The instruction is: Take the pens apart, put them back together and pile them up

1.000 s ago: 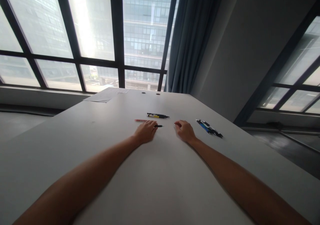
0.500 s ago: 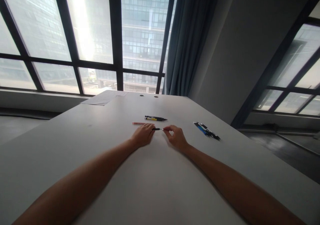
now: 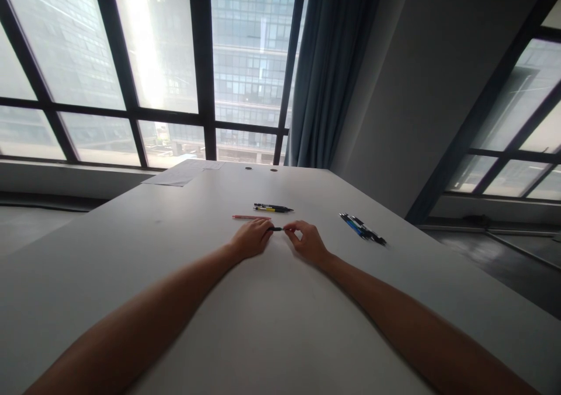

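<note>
On the white table (image 3: 263, 325) just before us, our left hand (image 3: 252, 238) closes round a black pen (image 3: 276, 229) while our right hand (image 3: 309, 242) pinches its tip. We should pull straight along the barrel, holding it steady. A second ago our right hand lay apart, curled on nothing.

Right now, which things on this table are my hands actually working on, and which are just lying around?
In hand:
- black pen, held by the left hand and pinched at its tip by the right hand

Lying about:
- red pencil, just beyond the left hand
- black and yellow pens
- blue and black pens, off to the right
- papers, far corner
</note>
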`<action>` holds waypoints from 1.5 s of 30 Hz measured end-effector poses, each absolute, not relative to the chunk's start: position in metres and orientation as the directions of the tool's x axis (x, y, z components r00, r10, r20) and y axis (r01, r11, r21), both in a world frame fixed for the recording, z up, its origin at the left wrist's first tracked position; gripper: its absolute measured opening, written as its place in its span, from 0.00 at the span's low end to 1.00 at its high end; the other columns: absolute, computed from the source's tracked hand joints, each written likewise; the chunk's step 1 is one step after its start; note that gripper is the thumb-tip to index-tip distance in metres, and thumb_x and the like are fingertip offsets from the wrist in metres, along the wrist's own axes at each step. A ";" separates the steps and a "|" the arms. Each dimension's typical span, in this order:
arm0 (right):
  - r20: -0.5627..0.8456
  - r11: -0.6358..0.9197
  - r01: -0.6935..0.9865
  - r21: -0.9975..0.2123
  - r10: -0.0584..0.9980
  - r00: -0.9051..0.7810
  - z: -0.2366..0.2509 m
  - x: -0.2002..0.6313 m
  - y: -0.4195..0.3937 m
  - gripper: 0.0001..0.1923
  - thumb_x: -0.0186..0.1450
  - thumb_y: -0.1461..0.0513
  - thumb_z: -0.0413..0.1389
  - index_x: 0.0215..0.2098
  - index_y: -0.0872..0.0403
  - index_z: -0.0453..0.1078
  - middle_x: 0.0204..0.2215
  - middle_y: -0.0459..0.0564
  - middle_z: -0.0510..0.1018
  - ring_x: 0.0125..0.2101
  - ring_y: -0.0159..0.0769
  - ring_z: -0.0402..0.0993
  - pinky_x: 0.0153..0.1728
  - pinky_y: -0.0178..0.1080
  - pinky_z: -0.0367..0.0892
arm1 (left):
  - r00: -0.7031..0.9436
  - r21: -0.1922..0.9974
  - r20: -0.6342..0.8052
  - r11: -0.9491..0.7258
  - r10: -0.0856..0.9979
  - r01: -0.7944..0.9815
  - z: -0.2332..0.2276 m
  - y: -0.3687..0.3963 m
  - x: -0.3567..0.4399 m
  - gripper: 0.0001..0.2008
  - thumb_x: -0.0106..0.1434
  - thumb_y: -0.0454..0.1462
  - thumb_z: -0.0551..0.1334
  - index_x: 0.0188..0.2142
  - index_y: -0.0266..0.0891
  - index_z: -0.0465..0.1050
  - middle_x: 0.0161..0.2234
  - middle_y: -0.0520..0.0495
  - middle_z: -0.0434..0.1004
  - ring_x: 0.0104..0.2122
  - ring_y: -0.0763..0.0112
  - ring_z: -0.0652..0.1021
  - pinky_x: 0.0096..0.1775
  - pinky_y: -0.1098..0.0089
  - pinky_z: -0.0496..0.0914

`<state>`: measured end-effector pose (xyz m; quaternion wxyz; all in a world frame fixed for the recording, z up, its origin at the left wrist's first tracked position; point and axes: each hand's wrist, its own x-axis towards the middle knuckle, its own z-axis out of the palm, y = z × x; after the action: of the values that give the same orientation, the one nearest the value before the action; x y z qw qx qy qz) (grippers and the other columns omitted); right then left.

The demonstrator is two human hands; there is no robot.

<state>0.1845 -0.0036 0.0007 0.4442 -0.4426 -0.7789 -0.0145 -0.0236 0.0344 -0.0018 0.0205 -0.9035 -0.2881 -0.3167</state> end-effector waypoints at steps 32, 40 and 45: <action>0.726 0.650 0.726 -0.225 0.609 -0.320 0.002 0.186 -0.006 0.06 0.63 0.67 0.55 0.36 0.53 0.73 0.31 0.48 0.80 0.32 0.35 0.74 0.41 0.40 0.65 | 0.658 0.147 0.507 -0.808 0.556 0.570 -0.004 0.036 -0.024 0.11 0.67 0.36 0.51 0.44 0.40 0.70 0.43 0.42 0.79 0.43 0.60 0.78 0.43 0.62 0.73; 0.711 0.644 0.723 -0.250 0.629 -0.314 0.002 0.186 -0.007 0.05 0.62 0.66 0.56 0.35 0.53 0.74 0.30 0.48 0.80 0.31 0.35 0.74 0.41 0.41 0.65 | 0.650 0.154 0.496 -0.795 0.575 0.586 -0.004 0.036 -0.024 0.10 0.66 0.35 0.51 0.41 0.39 0.70 0.41 0.41 0.79 0.41 0.60 0.78 0.41 0.64 0.73; 0.711 0.657 0.713 -0.244 0.621 -0.329 0.003 0.186 -0.007 0.05 0.62 0.66 0.56 0.35 0.52 0.74 0.30 0.48 0.80 0.31 0.36 0.74 0.40 0.40 0.66 | 0.654 0.149 0.493 -0.797 0.573 0.586 -0.003 0.036 -0.024 0.10 0.66 0.35 0.51 0.41 0.39 0.70 0.40 0.42 0.79 0.40 0.61 0.78 0.41 0.65 0.73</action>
<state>0.1864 -0.0070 0.0029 0.4088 -0.4101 -0.8133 -0.0562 -0.0240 0.0356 -0.0033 0.0115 -0.9094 -0.3187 -0.2672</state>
